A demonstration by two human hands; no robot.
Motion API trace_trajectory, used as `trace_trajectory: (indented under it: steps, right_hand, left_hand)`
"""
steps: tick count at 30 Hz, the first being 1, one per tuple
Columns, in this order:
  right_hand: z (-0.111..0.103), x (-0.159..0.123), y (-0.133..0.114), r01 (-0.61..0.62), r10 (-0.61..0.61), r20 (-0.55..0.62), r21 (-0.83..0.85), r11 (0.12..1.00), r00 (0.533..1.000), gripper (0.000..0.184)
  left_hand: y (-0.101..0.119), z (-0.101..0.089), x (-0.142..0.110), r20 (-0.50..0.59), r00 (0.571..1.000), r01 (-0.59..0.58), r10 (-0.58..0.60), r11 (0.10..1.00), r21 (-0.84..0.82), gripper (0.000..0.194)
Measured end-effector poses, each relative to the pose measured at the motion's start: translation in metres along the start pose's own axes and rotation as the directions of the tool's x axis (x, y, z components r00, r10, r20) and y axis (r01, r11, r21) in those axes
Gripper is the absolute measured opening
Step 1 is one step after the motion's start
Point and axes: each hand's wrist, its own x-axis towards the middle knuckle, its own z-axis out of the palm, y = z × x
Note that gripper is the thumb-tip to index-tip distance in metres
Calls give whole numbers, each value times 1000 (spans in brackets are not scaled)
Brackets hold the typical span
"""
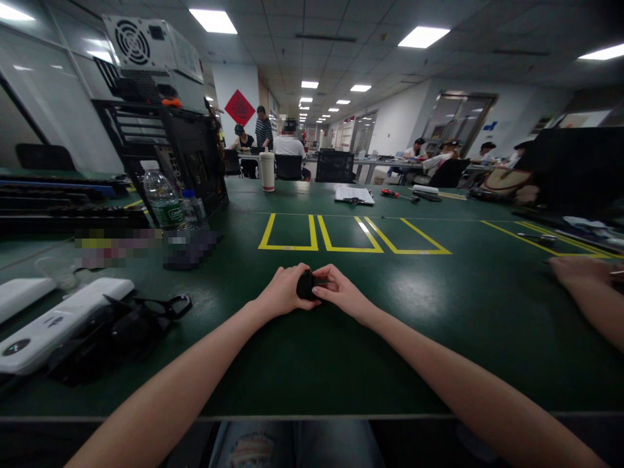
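Observation:
Just above the green tabletop (312, 364), a small round black object (305, 286) sits in the grip of my left hand (281, 290), thumb below and fingers over its top. Its exact kind does not show. My right hand (345, 296) meets it from the right, thumb and fingers pinched together at its side. Something thin seems to lie between those right fingertips, too small and shaded to name. Both hands are close to each other near the middle of the table, in front of the yellow tape outlines (288, 247).
On the left are a white device (73, 318), black glasses (170, 307), a water bottle (163, 198) and an open computer case (195, 156). Farther back stand a white cup (267, 171), a clipboard (354, 195) and a red screwdriver (390, 193). Another person's hand (580, 270) rests at right.

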Motion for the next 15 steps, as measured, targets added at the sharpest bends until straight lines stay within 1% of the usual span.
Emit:
trace_trajectory:
  steps: [3, 7, 9, 15]
  right_hand:
    - [0, 1, 2, -18, 17, -15, -26, 1000, 1000, 31]
    - [0, 1, 3, -3, 3, 34, 9, 1000, 999, 31]
    - [0, 0, 2, 3, -4, 34, 25, 1000, 999, 32]
    - [1, 1, 1, 36, -36, 8, 35, 999, 999, 23]
  left_hand:
    - [-2, 2, 0, -10, 1000, 2, -2, 1000, 17, 55]
    - [-2, 3, 1, -9, 1000, 15, -15, 999, 30, 56]
    - [-1, 2, 1, -4, 1000, 22, -22, 999, 25, 56]
    - [0, 0, 0, -3, 1000, 7, -7, 1000, 9, 55]
